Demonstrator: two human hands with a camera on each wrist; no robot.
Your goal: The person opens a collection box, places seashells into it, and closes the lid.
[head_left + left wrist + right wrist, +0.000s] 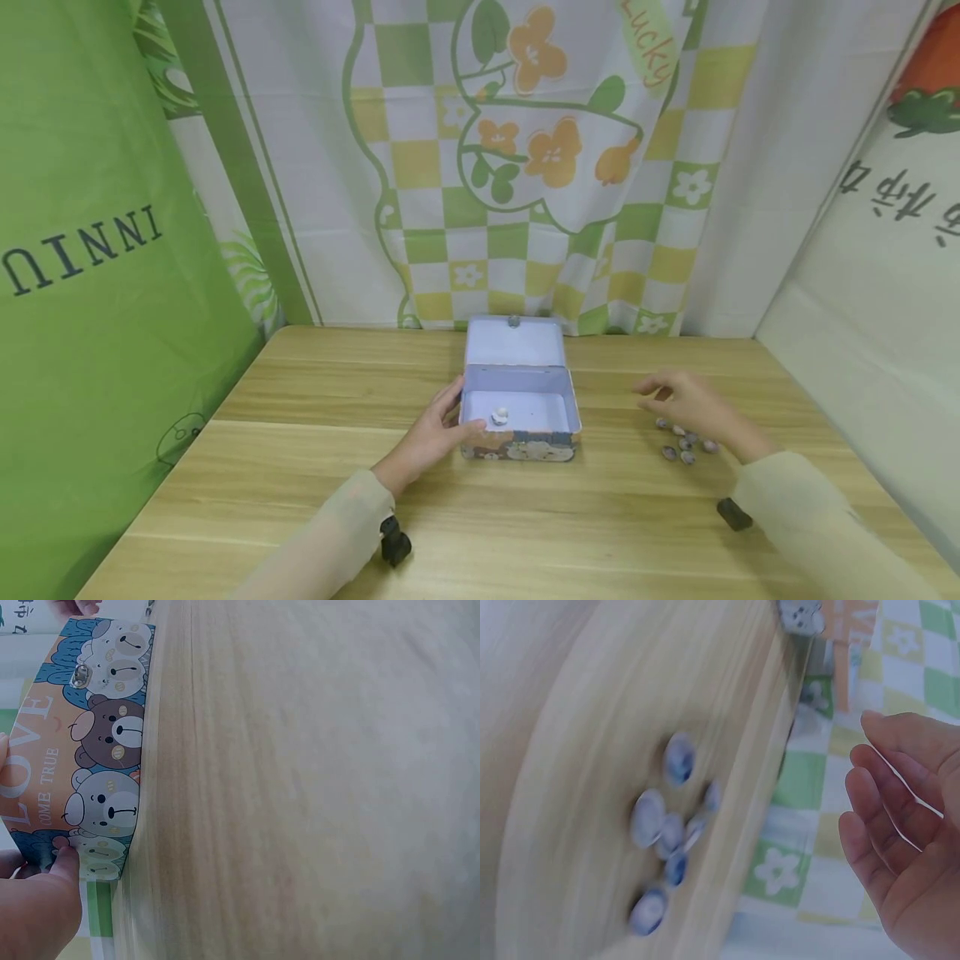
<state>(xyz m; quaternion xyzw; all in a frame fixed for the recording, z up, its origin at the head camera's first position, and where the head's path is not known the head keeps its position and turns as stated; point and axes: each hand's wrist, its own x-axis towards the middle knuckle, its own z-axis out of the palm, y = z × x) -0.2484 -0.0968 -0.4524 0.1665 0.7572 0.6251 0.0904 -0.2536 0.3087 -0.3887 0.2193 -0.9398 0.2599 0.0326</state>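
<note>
A lidded tin box [540, 448] stands on the table with its lid [514, 342] raised at the back. Small whitish shells [499, 416] lie inside, by its front left corner. My left hand [426, 439] holds that corner, thumb on the front wall and fingers along the left side. Printed bears and lettering cover the tin's front [109, 742] in the left wrist view. To the right, my right hand [693, 407] hovers with loosely bent fingers and nothing between them. Several purple-and-white seashells [648, 817] lie loose on the table below it, partly hidden by the hand in the head view.
The wooden table [600, 533] ends at a checkered curtain [487, 242] just behind the tin. A green cloth [112, 350] hangs at the left and a white one [862, 308] at the right. A black wrist device [394, 542] sits below the left sleeve.
</note>
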